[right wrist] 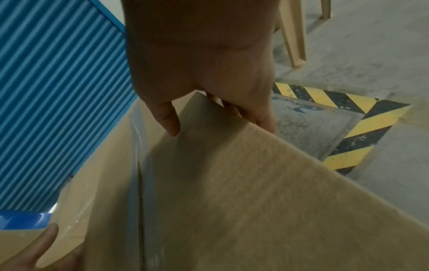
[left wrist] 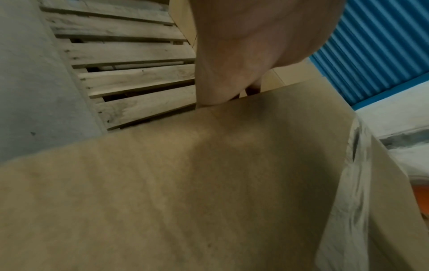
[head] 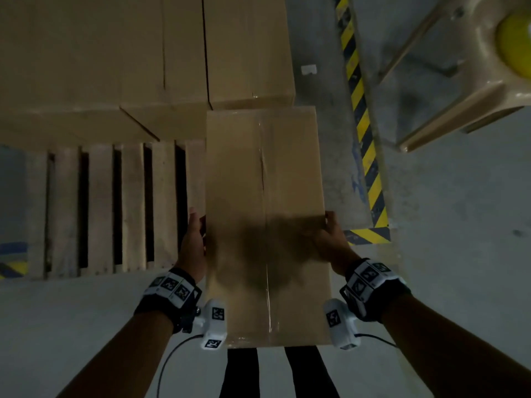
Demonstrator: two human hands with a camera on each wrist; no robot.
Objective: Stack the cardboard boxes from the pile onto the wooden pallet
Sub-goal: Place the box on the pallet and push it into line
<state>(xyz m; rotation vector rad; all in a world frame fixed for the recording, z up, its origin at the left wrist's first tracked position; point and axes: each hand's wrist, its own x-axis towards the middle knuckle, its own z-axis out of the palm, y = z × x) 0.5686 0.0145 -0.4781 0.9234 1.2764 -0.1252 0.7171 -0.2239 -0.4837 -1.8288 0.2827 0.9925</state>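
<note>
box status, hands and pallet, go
Left hand and right hand grip the cardboard box by its sides. Box held over right end of wooden pallet, stacked boxes behind. Nothing in the way.

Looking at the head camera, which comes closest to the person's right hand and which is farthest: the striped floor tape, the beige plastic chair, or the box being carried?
1. Carried box: gripped by the right hand.
2. Striped floor tape: just beyond it, on the floor.
3. Beige plastic chair: farthest, upper right.

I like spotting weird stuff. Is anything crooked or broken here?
Slightly. The carried box, held between the left hand and right hand, has a wrinkled, puckered tape seam. Nothing looks torn or spilled.
</note>
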